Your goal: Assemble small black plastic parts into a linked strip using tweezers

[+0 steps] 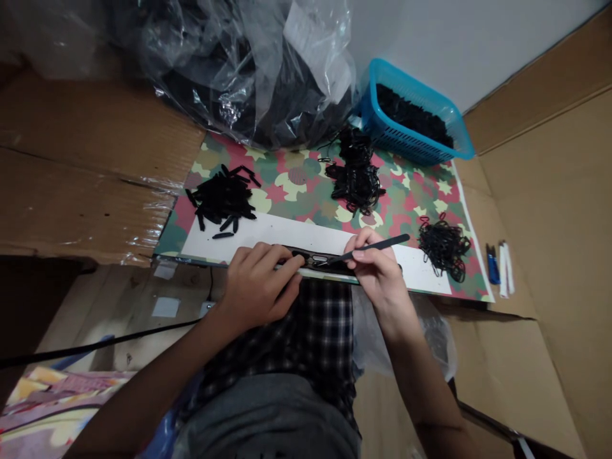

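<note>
A long, flat black part (335, 265) with a small light slot in its middle lies along the table's front edge, on a white strip. The fingers of my left hand (261, 280) are closed on its left end, partly covering it. Held like a pen in my right hand (377, 271) are black tweezers (389, 243), their tips at the part's middle beside the slot. A pile of short black strips (222, 196) sits beyond my left hand. To the right of my right hand is a heap of thin black loops (444, 247).
A tangle of black loops (356, 178) rests mid-table. Behind stand a clear plastic bag (258, 83) of dark pieces and a blue basket (396, 137) holding black pieces. Cardboard (549, 159) borders the right side. A blue-handled tool (492, 264) lies there by white sticks (505, 268).
</note>
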`<state>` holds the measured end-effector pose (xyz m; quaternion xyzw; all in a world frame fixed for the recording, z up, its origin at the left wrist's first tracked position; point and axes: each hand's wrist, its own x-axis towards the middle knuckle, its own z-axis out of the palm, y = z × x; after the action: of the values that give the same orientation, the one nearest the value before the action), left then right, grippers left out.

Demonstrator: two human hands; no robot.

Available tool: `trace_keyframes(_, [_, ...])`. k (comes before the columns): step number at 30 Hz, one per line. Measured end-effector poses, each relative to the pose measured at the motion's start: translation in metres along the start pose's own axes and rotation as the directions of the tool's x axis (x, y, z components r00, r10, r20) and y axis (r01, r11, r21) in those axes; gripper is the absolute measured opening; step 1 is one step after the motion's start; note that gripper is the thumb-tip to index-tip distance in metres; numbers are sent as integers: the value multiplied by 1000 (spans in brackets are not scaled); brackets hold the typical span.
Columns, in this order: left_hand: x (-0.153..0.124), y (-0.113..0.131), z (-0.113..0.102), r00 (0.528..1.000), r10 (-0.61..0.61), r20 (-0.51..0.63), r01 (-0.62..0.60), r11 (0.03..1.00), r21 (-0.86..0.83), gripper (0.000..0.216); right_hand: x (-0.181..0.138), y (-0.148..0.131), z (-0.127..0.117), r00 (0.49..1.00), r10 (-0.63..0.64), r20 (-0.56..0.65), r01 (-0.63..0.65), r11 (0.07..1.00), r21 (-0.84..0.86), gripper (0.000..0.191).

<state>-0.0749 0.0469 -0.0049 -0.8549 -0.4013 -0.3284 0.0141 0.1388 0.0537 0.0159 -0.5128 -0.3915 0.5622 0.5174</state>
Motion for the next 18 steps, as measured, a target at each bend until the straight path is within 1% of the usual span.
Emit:
trace_keyframes(6, [0, -1, 3, 999, 10, -50, -10, 1000, 3, 14, 8, -1, -5, 1000, 5, 19, -6, 999, 44, 15])
trace_keyframes(9, [0, -1, 3, 999, 10, -40, -10, 1000, 9, 15, 11, 0, -6, 1000, 6, 24, -7, 997, 74, 17])
trace_keyframes(15, [0, 0, 2, 999, 16, -48, -15, 1000, 17, 18, 15, 0, -15, 991, 49, 126, -60, 995, 80, 20])
trace_keyframes(18, [-1, 0, 3, 999, 12, -52, -11, 1000, 20, 18, 18, -2, -21, 981, 91, 170, -114, 985, 127, 25])
